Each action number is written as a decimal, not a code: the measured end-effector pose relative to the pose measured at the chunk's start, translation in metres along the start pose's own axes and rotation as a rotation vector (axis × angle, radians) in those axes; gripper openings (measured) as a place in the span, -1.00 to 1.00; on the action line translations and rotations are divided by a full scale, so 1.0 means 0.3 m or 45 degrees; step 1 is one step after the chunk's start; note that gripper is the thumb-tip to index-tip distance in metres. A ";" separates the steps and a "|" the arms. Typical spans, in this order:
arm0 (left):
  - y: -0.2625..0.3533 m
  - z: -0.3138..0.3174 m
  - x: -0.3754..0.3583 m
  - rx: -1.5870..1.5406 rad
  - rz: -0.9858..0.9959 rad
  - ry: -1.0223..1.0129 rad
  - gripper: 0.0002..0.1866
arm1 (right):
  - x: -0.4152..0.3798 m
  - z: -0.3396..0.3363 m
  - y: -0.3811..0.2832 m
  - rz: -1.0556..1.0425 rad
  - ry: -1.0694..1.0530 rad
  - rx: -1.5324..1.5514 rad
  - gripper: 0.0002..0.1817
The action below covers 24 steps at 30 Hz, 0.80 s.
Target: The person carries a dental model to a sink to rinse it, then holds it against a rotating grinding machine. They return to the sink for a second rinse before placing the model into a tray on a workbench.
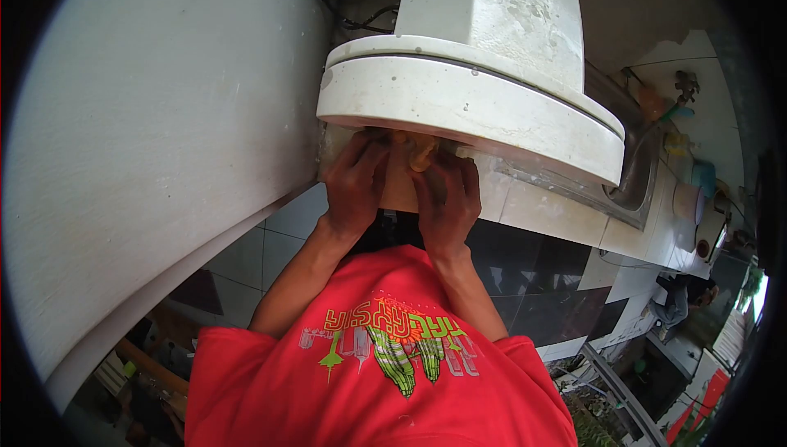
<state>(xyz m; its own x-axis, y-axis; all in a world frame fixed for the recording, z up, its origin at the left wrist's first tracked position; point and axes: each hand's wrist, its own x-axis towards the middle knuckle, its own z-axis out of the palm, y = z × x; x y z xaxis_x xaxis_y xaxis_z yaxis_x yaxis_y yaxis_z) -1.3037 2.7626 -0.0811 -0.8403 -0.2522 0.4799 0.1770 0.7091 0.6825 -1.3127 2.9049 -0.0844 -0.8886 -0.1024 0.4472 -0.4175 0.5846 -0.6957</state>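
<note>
Both of my hands are raised close together beneath the rounded front rim of a white machine [467, 90]. The fingers of my left hand [354, 183] are curled, and their tips go partly out of sight under the rim. My right hand [449, 197] is bent in a pinch, thumb and fingers against an orange-brown piece [422, 154] that looks soft and lumpy. This piece lies between the two hands, and its upper part is hidden by the machine. What the left fingertips hold cannot be made out.
A tiled counter [541, 208] runs to the right, with a metal sink [643, 189] set in it. A pale wall [164, 119] stands close on the left. Black cables [361, 21] hang behind the machine. Another person [684, 295] is far off at right.
</note>
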 end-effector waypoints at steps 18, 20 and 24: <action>0.003 -0.008 -0.023 -0.009 0.031 0.016 -0.81 | 0.009 -0.024 0.018 -0.011 -0.044 0.068 -0.68; 0.005 -0.008 -0.032 -0.004 0.030 0.025 -0.81 | 0.013 -0.027 0.025 -0.035 -0.050 0.059 -0.67; 0.020 -0.019 -0.068 0.019 0.000 0.015 -0.80 | 0.035 -0.049 0.036 -0.071 -0.150 0.048 -0.64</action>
<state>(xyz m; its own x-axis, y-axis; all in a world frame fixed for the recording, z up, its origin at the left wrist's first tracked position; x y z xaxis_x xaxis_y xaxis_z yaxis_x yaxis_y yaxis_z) -1.2825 2.7683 -0.0835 -0.8343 -0.2600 0.4861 0.1690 0.7187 0.6745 -1.3237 2.9219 -0.0788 -0.8790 -0.2291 0.4181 -0.4718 0.5449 -0.6932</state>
